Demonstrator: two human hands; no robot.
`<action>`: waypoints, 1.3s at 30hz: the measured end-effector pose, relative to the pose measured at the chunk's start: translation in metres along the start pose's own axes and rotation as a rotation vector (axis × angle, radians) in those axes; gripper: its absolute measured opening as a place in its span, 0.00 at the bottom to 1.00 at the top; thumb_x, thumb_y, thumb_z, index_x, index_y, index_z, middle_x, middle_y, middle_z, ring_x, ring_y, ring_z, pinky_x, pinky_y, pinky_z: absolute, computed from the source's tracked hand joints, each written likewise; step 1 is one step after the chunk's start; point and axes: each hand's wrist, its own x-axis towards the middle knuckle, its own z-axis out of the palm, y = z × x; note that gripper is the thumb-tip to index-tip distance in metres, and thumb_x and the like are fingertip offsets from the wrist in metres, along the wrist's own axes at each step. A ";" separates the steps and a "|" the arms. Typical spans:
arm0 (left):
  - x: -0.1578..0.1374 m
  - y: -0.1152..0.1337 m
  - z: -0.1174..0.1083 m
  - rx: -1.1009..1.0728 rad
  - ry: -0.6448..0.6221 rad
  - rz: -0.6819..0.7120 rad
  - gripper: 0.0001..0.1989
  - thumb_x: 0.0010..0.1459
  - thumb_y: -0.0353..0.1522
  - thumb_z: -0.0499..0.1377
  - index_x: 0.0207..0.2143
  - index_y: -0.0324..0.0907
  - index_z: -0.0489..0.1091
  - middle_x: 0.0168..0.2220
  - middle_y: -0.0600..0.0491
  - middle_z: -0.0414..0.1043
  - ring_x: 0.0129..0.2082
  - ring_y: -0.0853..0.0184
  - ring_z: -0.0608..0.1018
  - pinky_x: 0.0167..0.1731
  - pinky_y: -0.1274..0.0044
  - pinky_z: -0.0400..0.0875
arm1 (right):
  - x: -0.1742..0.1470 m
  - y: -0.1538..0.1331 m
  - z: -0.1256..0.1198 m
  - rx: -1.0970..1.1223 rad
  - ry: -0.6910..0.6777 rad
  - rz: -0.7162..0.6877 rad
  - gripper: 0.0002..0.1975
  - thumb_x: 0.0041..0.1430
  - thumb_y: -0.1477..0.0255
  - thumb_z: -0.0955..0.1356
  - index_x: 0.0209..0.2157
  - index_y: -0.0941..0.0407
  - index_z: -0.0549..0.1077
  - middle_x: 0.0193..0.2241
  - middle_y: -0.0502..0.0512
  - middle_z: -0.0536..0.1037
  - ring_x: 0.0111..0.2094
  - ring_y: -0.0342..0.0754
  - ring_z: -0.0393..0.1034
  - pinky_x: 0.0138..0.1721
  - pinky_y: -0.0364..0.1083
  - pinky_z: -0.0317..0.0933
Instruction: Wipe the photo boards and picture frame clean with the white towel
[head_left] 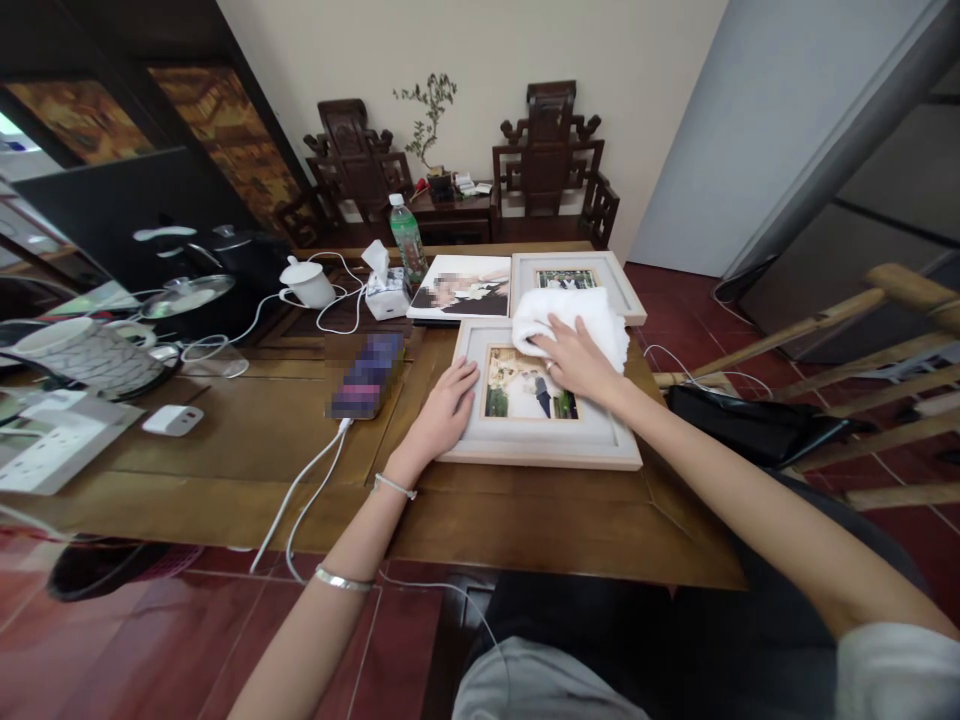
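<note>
A light wooden picture frame (551,452) lies flat near the table's front edge, with a couple's photo (517,390) set inside its pale mat. My left hand (444,408) holds the frame's left side, fingers bent over the border. Folded white cloth (574,305) lies bunched under my right hand (576,358), which grips and presses it on the upper right of the frame. The cloth covers that corner and part of the photo. Behind it are a second picture frame (628,285), partly hidden by the cloth, and a photo panel (461,285) beside it.
Left of the frame lies a phone (365,378) on a charging cable. Farther back stand a tissue box (388,293), a green-labelled bottle (406,235) and a lidded white cup (307,283). A kettle (94,355), power strip (60,445) and charger (172,420) occupy the table's left.
</note>
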 end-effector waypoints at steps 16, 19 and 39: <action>0.000 0.004 0.001 0.020 0.033 -0.021 0.20 0.61 0.29 0.48 0.53 0.35 0.67 0.57 0.43 0.65 0.62 0.58 0.60 0.61 0.60 0.55 | -0.091 -0.089 -0.048 0.111 -0.301 -0.174 0.28 0.52 0.85 0.58 0.54 0.58 0.67 0.61 0.64 0.60 0.63 0.59 0.49 0.57 0.65 0.48; 0.001 0.005 0.000 0.015 0.015 -0.025 0.20 0.61 0.28 0.48 0.53 0.33 0.66 0.57 0.41 0.65 0.62 0.57 0.59 0.61 0.61 0.54 | -0.104 -0.107 -0.056 0.147 -0.318 -0.215 0.27 0.52 0.84 0.58 0.53 0.56 0.68 0.61 0.64 0.60 0.62 0.61 0.50 0.56 0.67 0.50; 0.000 0.009 -0.004 -0.044 0.067 0.009 0.25 0.66 0.37 0.42 0.63 0.35 0.52 0.63 0.41 0.55 0.63 0.61 0.59 0.62 0.65 0.52 | 0.032 -0.028 0.013 -0.076 0.024 -0.024 0.26 0.54 0.83 0.62 0.55 0.59 0.65 0.67 0.62 0.42 0.65 0.68 0.27 0.55 0.76 0.34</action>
